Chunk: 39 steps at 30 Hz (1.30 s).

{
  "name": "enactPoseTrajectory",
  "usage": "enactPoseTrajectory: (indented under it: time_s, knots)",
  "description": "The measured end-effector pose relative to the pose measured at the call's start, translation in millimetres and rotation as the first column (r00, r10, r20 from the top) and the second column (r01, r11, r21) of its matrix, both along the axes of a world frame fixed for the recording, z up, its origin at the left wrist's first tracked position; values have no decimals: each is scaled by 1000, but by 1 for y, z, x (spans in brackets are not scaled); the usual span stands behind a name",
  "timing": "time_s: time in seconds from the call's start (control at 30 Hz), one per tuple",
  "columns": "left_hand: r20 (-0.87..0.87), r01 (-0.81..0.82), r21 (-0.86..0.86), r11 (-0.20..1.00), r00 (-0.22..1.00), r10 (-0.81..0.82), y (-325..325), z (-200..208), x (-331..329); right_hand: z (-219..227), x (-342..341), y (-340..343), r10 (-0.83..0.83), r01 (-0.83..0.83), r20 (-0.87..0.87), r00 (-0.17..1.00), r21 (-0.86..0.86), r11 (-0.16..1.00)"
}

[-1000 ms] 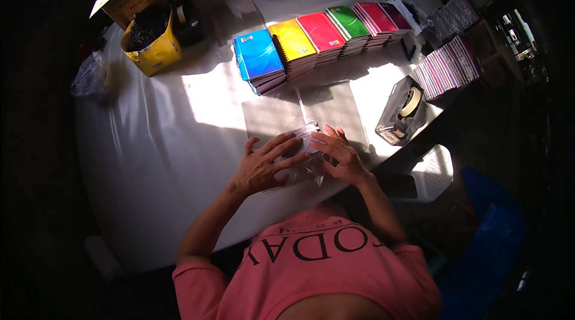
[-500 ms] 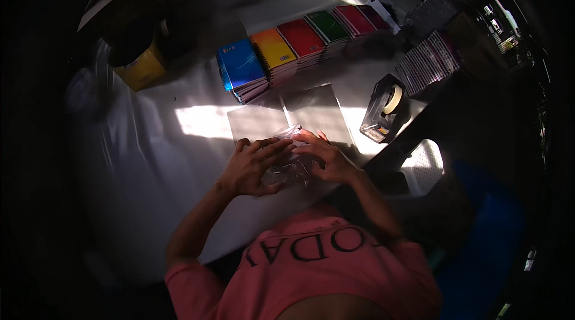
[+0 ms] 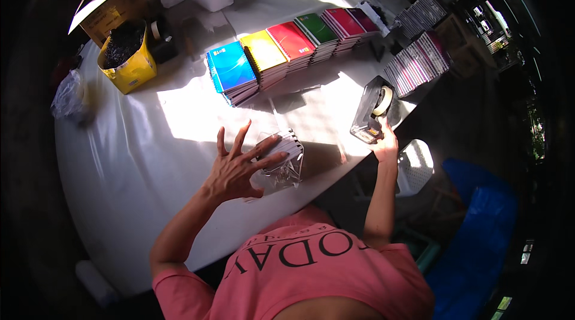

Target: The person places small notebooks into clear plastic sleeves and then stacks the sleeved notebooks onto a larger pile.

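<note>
The left hand (image 3: 233, 171) is spread wide at the near side of the worktop (image 3: 138, 206), two fingertips laid over a small packet (image 3: 292, 145) in clear plastic film (image 3: 288, 175), the thumb apart from the others. The right hand (image 3: 386, 145) is well apart from it, at the near end of the black tape dispenser (image 3: 362, 123); whether its fingers pinch a tape end, I cannot tell.

To do this well, I would keep light, steady pressure from the left fingertips so the loose film does not spring open, and draw the tape straight off the roll (image 3: 384, 101), tearing it cleanly at the near end without dragging the dispenser.

Farther off stands a row of spiral notebook stacks, from blue (image 3: 230, 68) at left through yellow (image 3: 263, 50), red (image 3: 290, 40) and green (image 3: 315, 28) to pink (image 3: 343, 22); a yellow tub (image 3: 129, 74) is to their left.

Half a second ago both hands were close together over the packet; now the right is at the dispenser, the left remains with the packet, and the worktop looks brighter.
</note>
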<state>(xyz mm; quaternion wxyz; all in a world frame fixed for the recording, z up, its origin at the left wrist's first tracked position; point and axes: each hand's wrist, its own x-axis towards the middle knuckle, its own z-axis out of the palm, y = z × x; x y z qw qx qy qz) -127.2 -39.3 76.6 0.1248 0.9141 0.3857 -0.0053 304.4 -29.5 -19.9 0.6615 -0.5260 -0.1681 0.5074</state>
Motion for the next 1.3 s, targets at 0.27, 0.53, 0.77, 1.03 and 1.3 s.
enactPoseTrajectory:
  time_s: [0.27, 0.53, 0.77, 1.03, 1.3]
  knots:
    - [6, 20, 31, 999, 1000, -20, 0, -3, -2, 23, -68, -45, 218, 590, 939, -267, -20, 807]
    - [14, 12, -19, 1000, 1000, -12, -3, -3, -6, 135, -148, 6, 748, -763, 526, 406, -255, 594]
    - [30, 46, 21, 999, 998, -47, -1, 5, -4, 147, -225, 46, 844, -871, 519, -136, -468, 148]
    - [24, 28, 21, 999, 999, -29, -3, 6, -6, 150, -246, 44, 579, -434, 657, -482, -754, 494]
    - [542, -253, 425, 869, 840, -21, -15, -69, 38, 83, -158, 38, 671, -907, 731, -125, -358, 222]
